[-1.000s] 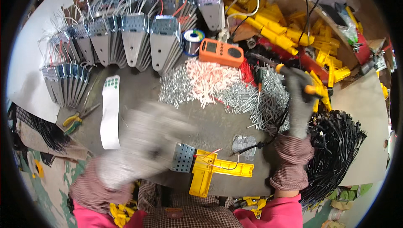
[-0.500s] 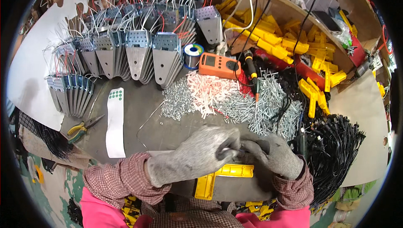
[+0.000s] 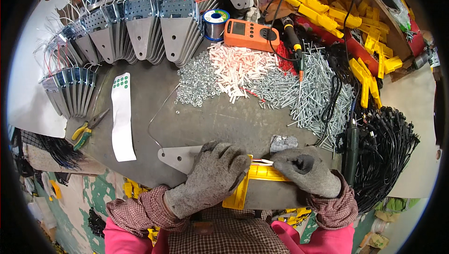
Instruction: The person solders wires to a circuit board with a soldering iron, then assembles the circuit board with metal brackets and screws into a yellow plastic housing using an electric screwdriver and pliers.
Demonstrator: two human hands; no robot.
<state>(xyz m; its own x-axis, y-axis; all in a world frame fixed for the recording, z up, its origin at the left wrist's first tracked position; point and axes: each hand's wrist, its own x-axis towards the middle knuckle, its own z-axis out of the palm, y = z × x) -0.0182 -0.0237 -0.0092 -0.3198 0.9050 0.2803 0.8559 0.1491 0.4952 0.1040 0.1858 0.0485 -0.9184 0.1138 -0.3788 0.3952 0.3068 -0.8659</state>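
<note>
My left hand [image 3: 213,174], in a grey work glove, is closed over one end of a grey tapered metal plate [image 3: 177,157]; its fingertips are partly hidden. Beside those fingers lies a yellow plastic housing [image 3: 269,173], with one arm running right and another toward me. Thin white and reddish wires [image 3: 262,162] stretch above the housing's far edge between my hands. My right hand [image 3: 306,170], also gloved, pinches near their right end, thumb and fingers together. Just beyond it sits a small crumpled silvery-grey block [image 3: 283,143].
Loose screws [image 3: 315,95], nuts [image 3: 196,78] and pale pink sleeves [image 3: 238,69] lie in heaps ahead. An orange multimeter [image 3: 250,34], a solder spool [image 3: 215,24] and a screwdriver [image 3: 294,41] border them. Pliers [image 3: 89,130] rest left; black cables [image 3: 383,156] crowd the right.
My hands, close together before, have moved apart. The left has come down onto the plate, exposing more of it, and the wires now show between the hands. The whole view has shifted nearer the bench.
</note>
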